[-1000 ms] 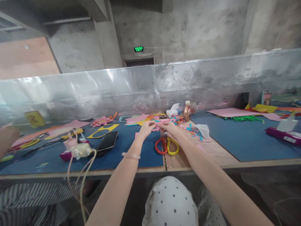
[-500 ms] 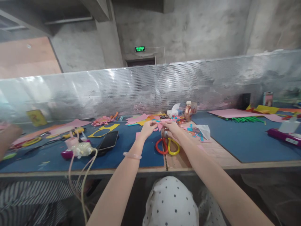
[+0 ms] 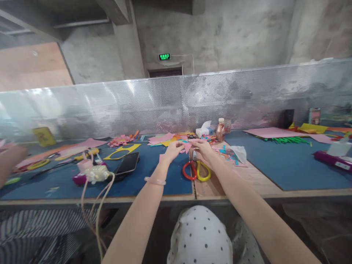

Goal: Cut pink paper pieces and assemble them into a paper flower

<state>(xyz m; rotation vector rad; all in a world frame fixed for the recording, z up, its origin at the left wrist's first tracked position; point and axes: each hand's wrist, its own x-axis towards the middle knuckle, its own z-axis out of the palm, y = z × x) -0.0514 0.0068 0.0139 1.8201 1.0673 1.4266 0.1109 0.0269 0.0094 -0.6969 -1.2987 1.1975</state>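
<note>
Pink paper piece (image 3: 188,146): held between the two hands, above the far half of the desk (image 3: 239,187); whether its lower tip touches anything beneath cannot be told.
Change: over the last second the piece has gone from a thin, nearly level band to a wedge showing below the fingers; the hands have hardly shifted.
Meaning of change: judged to be a turn or fold made within the grip, not a release.
Pointing: the wedge tapers downward and toward the person.
Long axis: not certain, as the fingers cover the upper edge; the visible part runs roughly down from the grip.
Left hand (image 3: 173,149): thumb and fingers pinching the left side of the piece.
Right hand (image 3: 202,147): fingers pinching the right side, palm turned down.
Scissors (image 3: 196,169): lying just on the near side of the hands, red and yellow handles toward the person; blades mostly hidden.
Paper scraps (image 3: 222,150): pink and blue, right of the right hand.
Crumpled tissue (image 3: 239,153): at the right edge of the scraps.
Bottle (image 3: 220,132): upright, beyond the scraps.
Phone (image 3: 128,163): left of the left forearm, well apart.
Pink paper flower (image 3: 120,140): farther left, toward the screen (image 3: 148,106).
</note>
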